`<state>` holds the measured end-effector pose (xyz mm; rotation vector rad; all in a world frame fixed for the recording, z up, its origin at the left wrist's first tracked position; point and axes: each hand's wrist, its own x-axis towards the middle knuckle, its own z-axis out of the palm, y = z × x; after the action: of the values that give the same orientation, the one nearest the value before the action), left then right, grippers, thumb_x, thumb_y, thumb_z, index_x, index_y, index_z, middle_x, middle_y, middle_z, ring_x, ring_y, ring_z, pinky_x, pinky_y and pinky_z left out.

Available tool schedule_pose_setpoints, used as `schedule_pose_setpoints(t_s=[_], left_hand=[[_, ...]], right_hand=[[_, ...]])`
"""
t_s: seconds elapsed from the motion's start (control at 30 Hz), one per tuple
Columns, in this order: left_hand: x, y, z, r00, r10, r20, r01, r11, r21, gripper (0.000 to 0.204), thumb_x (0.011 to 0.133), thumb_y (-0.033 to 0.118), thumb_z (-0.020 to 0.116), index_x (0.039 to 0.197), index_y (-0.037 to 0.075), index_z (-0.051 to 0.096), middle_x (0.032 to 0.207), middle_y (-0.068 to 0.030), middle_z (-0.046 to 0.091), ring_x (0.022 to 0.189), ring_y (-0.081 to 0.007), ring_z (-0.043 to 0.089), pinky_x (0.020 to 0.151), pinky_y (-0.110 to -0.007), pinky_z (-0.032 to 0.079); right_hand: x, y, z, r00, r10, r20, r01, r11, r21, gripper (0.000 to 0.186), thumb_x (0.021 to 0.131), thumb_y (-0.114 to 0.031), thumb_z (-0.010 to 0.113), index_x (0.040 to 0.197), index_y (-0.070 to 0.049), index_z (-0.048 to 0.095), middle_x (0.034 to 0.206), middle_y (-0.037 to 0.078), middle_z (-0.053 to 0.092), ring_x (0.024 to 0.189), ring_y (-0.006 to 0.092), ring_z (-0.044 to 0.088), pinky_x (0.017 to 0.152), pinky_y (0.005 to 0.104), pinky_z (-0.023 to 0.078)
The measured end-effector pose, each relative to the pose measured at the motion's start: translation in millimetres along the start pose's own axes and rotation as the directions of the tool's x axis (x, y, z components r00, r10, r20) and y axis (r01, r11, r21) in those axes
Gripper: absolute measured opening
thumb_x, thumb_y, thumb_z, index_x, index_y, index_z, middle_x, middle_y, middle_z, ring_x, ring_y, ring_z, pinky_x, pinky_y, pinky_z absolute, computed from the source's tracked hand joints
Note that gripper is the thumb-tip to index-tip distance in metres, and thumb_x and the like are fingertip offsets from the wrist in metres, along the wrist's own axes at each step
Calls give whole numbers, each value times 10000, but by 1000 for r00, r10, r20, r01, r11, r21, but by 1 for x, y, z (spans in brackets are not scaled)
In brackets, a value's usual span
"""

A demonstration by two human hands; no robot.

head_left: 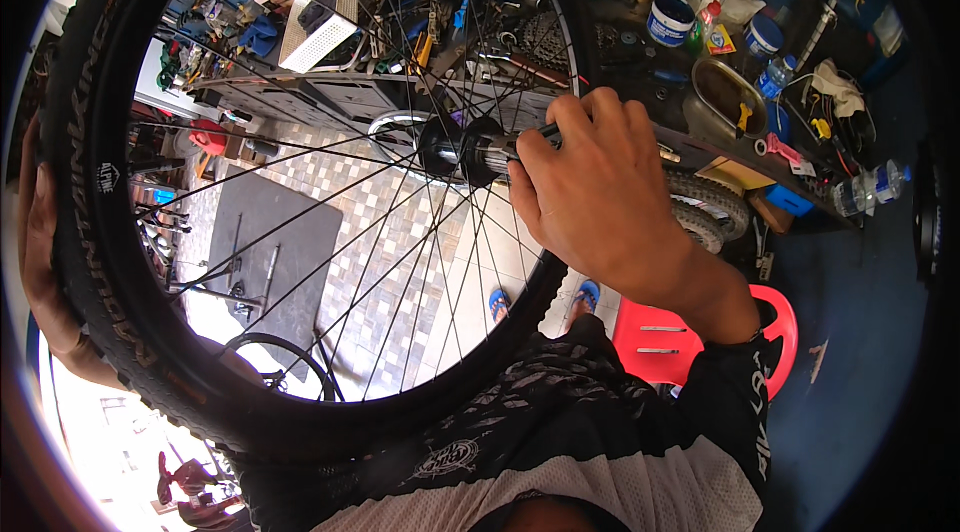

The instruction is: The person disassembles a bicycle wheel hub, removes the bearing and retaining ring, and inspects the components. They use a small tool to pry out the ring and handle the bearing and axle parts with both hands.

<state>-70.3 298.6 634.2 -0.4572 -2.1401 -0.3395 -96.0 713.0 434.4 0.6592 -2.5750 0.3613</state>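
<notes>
A bicycle wheel with a black knobby tyre (85,192) and thin dark spokes is held up in front of me, tilted. Along the tyre's left outer side lies my left hand (42,252), holding the wheel; its far fingers are partly hidden behind the rubber. At the black hub (450,150), my right hand (600,172) is closed, thumb and forefinger at the metal splined end. Something small and dark shows between those fingers, too covered to name. The tyre's lower edge rests close against my shirt.
A cluttered workbench carries tools, a white perforated basket (325,17), tubs, bottles and a metal tray (725,97). A red plastic chair (640,342) stands at my right. Beyond the spokes lie a tiled floor, a dark mat (270,232) and bike parts. More tyres (710,202) sit below the bench.
</notes>
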Motion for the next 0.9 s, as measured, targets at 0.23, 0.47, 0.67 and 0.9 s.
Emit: schedule_pose_setpoints(t_s=[0.23,0.47,0.67,0.9], left_hand=[[18,18,1,977,-212,30,213,975,-68,628,1056,473,658,1582,159,521,1537,-310,538,1311,-430,646,956,-524,660],[19,29,-5,904,287,318,-272,958,-91,853,954,504,791,1599,55,460,1609,-346,444,1454,-491,510,1077,-580,590],[15,32,-4,770,476,425,-488,868,-88,902,919,491,848,1581,10,468,1612,-333,469,1517,-523,447,1112,-622,568],[41,41,-9,626,602,496,-614,772,-163,783,970,422,804,1576,40,487,1611,-322,481,1515,-525,449,1070,-582,608]], right_hand=[[2,-1,1,1000,18,0,-18,1000,9,207,878,-238,739,871,-38,793,923,146,694,966,321,613,798,477,447],[5,0,7,1000,-8,-17,8,1000,-15,150,860,-149,688,804,-39,773,895,159,710,935,314,616,794,475,449],[8,-1,7,993,19,116,-14,999,-44,247,960,-280,726,925,-44,788,988,141,695,1022,324,606,850,475,478],[9,-1,8,996,16,83,-12,999,-48,238,952,-277,733,916,-48,784,952,111,698,1001,298,631,861,469,510]])
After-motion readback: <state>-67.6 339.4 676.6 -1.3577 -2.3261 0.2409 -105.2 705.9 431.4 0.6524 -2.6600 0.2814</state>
